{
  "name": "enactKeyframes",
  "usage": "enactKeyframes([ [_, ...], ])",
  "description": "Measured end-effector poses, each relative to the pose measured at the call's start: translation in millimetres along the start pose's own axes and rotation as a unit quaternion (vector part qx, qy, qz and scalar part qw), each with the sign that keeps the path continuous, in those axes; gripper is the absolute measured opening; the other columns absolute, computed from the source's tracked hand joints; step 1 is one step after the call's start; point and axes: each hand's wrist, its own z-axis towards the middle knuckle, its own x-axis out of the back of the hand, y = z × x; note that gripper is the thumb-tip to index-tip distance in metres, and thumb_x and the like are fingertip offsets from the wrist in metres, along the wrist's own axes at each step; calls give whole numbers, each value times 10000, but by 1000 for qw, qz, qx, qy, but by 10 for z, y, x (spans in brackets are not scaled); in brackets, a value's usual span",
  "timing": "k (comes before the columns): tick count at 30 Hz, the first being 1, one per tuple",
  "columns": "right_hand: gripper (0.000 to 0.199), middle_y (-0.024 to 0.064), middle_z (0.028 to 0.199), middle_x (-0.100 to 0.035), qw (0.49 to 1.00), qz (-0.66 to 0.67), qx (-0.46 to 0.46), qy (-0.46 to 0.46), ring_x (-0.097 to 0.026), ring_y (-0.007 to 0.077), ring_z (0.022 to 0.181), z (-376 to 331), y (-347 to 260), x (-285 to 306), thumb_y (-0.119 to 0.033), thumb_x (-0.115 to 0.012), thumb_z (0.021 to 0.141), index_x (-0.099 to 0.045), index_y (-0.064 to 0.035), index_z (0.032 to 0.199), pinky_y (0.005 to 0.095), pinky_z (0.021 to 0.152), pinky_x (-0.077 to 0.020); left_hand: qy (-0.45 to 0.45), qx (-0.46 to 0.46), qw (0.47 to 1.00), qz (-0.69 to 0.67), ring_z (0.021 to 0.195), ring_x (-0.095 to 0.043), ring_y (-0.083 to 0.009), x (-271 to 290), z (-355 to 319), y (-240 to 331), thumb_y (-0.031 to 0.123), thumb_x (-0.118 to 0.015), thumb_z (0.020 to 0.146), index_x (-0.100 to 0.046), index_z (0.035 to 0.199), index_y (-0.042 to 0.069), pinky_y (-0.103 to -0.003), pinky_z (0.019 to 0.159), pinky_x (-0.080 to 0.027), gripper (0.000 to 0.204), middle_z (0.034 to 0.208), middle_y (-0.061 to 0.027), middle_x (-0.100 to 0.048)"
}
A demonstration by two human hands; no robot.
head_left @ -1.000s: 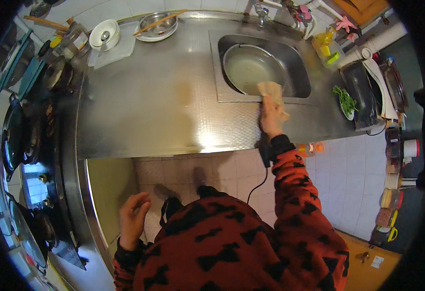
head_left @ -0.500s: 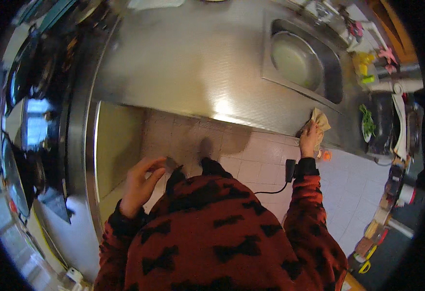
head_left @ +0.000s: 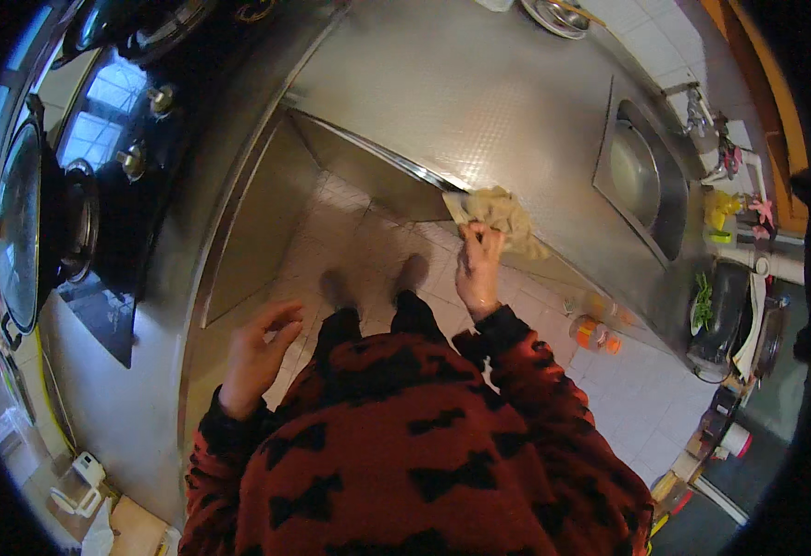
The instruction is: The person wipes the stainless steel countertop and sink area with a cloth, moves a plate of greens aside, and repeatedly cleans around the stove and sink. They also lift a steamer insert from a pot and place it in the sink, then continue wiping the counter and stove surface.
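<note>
Pressing a crumpled beige cloth (head_left: 501, 219) against the steel surface's (head_left: 479, 102) front edge, the right hand (head_left: 477, 271) is shown with fingers closed on it, fingertips hidden; left hand (head_left: 259, 347) raised, fingers loosely open, empty.

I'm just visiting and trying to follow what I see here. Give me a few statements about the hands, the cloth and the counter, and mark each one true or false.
1. The right hand holds a beige cloth against the front edge of the steel counter. True.
2. The left hand grips a sponge. False: it is empty, fingers loosely curled, held in the air over the floor.
3. The sink is set into the counter, away from the cloth. True.
4. The cloth lies inside the sink. False: it sits at the counter's front edge.
5. Both sleeves are plain white. False: they are red with black patches.
</note>
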Motion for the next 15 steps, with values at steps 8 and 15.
enactKeyframes([
  [8, 500, 170, 1088, -539, 971, -199, -37, -126, -487, 328, 954, 567, -272, -986, 21, -498, 717, -491, 8, 1216, 386, 849, -381, 24, 9, 998, 53, 854, -619, -150, 327, -149, -180, 42, -611, 821, -620, 1083, 22, -275, 778, -476, 264, 930, -92, -668],
  [15, 400, 179, 985, -577, 966, -257, -32, 8, -530, 351, 931, -148, 484, -636, 3, -512, 726, -541, 2, 1125, 440, 825, -425, 19, 33, 999, 14, 844, -617, -151, 413, -71, -353, 34, -618, 813, -624, 1067, 18, -273, 774, -477, 255, 914, -95, -665],
])
